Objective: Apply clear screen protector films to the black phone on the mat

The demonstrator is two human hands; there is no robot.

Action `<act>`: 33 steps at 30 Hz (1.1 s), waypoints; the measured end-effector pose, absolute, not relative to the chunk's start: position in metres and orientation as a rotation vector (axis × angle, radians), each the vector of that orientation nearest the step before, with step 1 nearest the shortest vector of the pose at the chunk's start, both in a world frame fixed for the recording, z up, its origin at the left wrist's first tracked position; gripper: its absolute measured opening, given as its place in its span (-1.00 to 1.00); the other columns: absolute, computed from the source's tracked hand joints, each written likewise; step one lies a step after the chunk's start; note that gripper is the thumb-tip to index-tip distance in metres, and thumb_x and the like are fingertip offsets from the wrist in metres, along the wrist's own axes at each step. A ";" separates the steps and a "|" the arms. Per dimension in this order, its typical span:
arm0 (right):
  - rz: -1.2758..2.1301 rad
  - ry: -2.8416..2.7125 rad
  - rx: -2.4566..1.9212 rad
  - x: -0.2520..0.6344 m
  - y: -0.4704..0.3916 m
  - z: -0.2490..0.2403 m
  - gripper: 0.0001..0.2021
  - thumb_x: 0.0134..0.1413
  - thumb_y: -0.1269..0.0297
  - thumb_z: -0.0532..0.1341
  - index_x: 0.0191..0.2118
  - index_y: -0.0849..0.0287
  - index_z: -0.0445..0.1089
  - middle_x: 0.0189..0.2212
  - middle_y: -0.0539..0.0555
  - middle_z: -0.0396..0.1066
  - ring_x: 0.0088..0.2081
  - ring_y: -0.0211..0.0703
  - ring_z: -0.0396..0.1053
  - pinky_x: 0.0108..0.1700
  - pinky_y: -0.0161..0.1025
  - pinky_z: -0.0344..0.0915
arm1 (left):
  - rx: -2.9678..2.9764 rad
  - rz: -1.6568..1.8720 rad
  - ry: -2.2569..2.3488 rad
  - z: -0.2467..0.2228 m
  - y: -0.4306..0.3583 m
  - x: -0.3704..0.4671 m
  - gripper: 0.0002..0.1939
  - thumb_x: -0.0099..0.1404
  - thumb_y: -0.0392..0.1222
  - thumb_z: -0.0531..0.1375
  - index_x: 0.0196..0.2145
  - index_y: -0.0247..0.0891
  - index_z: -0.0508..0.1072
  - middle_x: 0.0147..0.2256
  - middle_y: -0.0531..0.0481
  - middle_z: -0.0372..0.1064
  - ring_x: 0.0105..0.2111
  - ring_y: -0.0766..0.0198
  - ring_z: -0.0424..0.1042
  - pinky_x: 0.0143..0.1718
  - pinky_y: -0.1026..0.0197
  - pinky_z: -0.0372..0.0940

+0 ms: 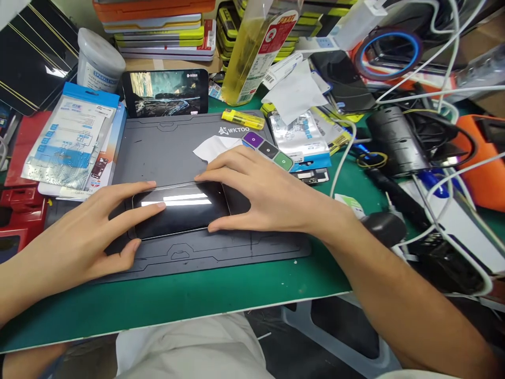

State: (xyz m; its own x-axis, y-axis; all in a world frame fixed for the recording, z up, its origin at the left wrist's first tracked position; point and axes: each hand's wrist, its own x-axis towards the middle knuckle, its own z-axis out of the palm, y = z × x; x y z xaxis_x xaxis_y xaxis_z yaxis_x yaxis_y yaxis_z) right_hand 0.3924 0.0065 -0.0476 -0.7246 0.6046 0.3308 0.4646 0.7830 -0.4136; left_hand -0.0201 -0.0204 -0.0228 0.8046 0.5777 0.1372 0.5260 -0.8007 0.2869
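Note:
A dark smartphone (181,213) with a glossy screen lies lengthwise on a grey work mat (272,245). Bright light reflects off its glass. At the phone's left end, my left hand (97,223) grips it, with the thumb by the near edge, one fingertip on the glass and another at the far edge. My right hand (256,192) spans the right end, its fingers on the far edge and its thumb on the near edge. The right palm partly covers that end. Behind this hand lie a white paper (215,147) and a strip of coloured buttons (268,150).
A second phone (168,93) stands at the back, playing a video. Nearby are a yellow lighter (242,119) and a bottle of yellow liquid (256,52). Packaged parts (71,139) lie at left, with a red tool (23,205) beside them. White cables (434,184) tangle across the right.

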 end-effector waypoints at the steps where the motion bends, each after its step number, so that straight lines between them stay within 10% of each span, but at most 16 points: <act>1: 0.432 -2.522 -0.813 0.393 0.007 -0.048 -0.24 0.62 -0.43 0.49 0.49 0.15 0.65 0.33 0.39 0.72 0.35 0.45 0.64 0.47 0.40 0.58 | 2.751 0.318 0.864 -0.023 -0.020 -0.020 -0.15 0.83 -0.10 0.22 0.89 0.43 0.15 0.79 -0.02 0.32 0.63 -0.19 0.56 0.72 -0.28 0.52; 33: 0.390 -2.595 -0.903 0.395 0.002 -0.039 -0.31 0.56 -0.37 0.57 0.47 0.02 0.65 0.32 0.34 0.73 0.32 0.49 0.65 0.43 0.42 0.63 | 2.761 0.314 0.845 -0.026 -0.018 -0.020 -0.40 0.93 0.07 0.22 0.78 0.35 0.40 0.69 -0.09 0.49 0.56 -0.18 0.65 0.67 -0.32 0.57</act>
